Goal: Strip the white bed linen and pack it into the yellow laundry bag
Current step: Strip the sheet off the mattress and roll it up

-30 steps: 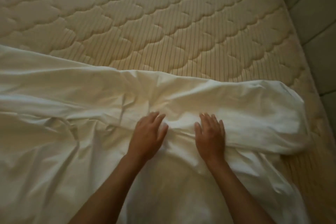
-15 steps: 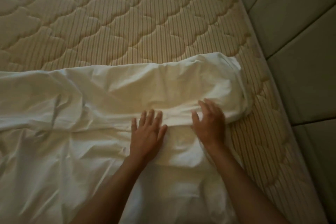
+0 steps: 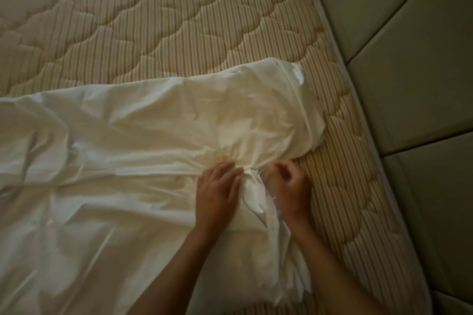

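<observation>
Right hand [image 3: 289, 188] is curling its fingers around a bunched fold of the white bed linen [image 3: 143, 140], while the left hand [image 3: 216, 194] is lying flat with straight fingers, pressing the cloth just beside that fold. Both hands are meeting at a gathered knot of fabric near the sheet's right end, which is lying crumpled across the near part of the bare quilted mattress [image 3: 179, 20], with the far part of the mattress uncovered. A padded wall panel [image 3: 409, 59] is running along the mattress's right edge. No yellow laundry bag is showing in this view, so packing appears some way off. From here, the loose spread trailing off to the left is likely to drag or slip free if only this small pinch is lifted, leaving the bundle falling apart and needing regathering.
</observation>
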